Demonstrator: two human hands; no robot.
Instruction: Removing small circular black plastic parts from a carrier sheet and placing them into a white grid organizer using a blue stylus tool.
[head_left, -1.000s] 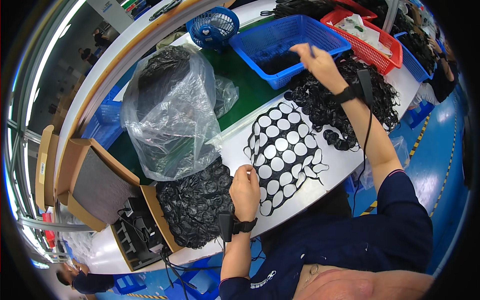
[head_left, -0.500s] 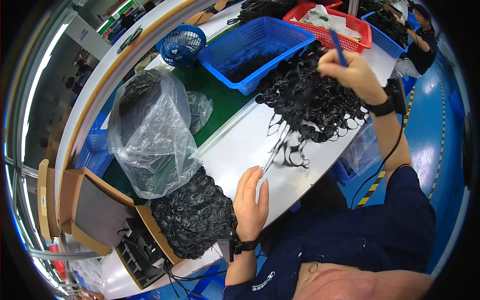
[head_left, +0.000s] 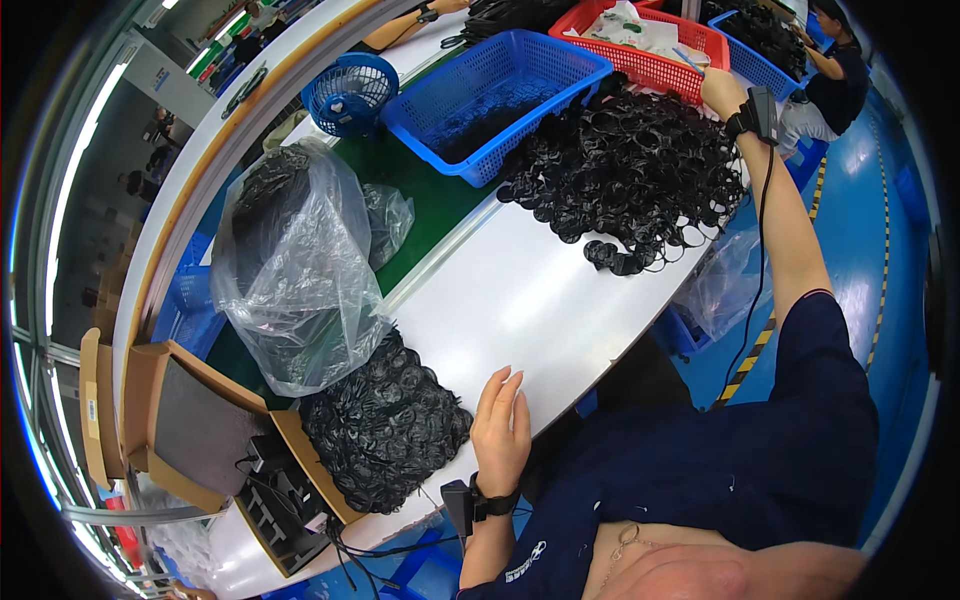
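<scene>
At the far left, an open brown cardboard box [head_left: 180,485] with a grey inner panel stands at the end of the glossy white desk [head_left: 520,290], black cables spilling from its near corner. Next comes a large, crumpled bag of clear plastic [head_left: 300,290] with something black inside its upper part, and behind that a round blue plastic fan [head_left: 335,100]. A dense, flat heap of shiny black ring-shaped pieces [head_left: 385,430] lies just in front of the bag, beside the box.

To the right of this heap, the left hand [head_left: 500,435] hovers by the near edge of the desk, fingers loosely spread and holding nothing; whether it touches the surface, I cannot tell. Farther back sits a rectangular blue perforated plastic basket [head_left: 455,165] with a layer of black material in the bottom. A second, looser tangle of black ring-shaped pieces [head_left: 635,180] covers the right part of the desk, reaching up to that basket. Behind it is a red perforated plastic basket [head_left: 640,62] holding crumpled white material. At the red basket's right end, the right hand [head_left: 722,93] pinches a slim blue stick-like tool [head_left: 689,59].
</scene>
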